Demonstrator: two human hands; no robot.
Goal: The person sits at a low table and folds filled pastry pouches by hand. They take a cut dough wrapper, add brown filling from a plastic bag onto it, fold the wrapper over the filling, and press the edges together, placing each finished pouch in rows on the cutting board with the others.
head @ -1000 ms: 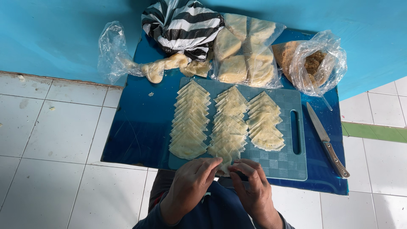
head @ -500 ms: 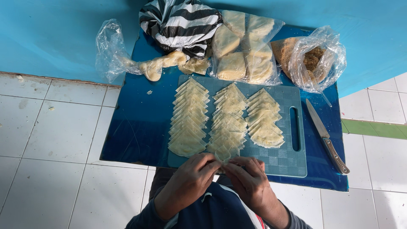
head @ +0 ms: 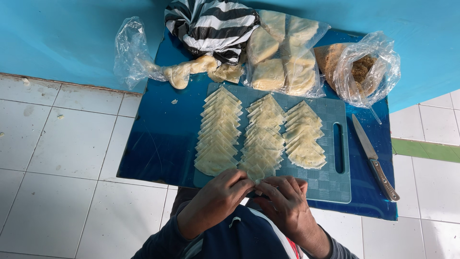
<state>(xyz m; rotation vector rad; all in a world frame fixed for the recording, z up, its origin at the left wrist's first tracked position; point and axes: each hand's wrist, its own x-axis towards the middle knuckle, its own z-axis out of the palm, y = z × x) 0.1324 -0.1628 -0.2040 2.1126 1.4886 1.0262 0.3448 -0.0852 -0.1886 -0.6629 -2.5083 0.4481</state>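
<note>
Blue and shiny, the tabletop (head: 158, 144) sits on a white tiled floor (head: 57, 158) next to a blue wall (head: 62, 33). A blue-green plastic cutting board (head: 330, 184) lies on the tabletop, toward its near edge. On the board there are three rows of thin, pale, folded dough wrappers (head: 261, 134), each piece lying partly over the next one.

Both hands are at the near edge of the board, right by the end of the middle row. The left hand (head: 220, 196) and the right hand (head: 282, 201) touch each other at the fingertips. Their fingers are curled in, and together they pinch a small pale piece of dough wrapper (head: 258, 183). Most of that piece is hidden by the fingers.

A knife with a silver blade and metal handle (head: 376, 160) lies near the right edge of the tabletop, just beside the board. Along the far edge there are bags. A clear plastic bag with soft pale dough lumps (head: 184, 72) is at the far left. Next to it is a black and white striped plastic bag (head: 211, 24). Then comes a clear bag of flat pale dough pieces (head: 282, 57). At the far right corner is a clear bag with brown crumbly stuff (head: 362, 69).
</note>
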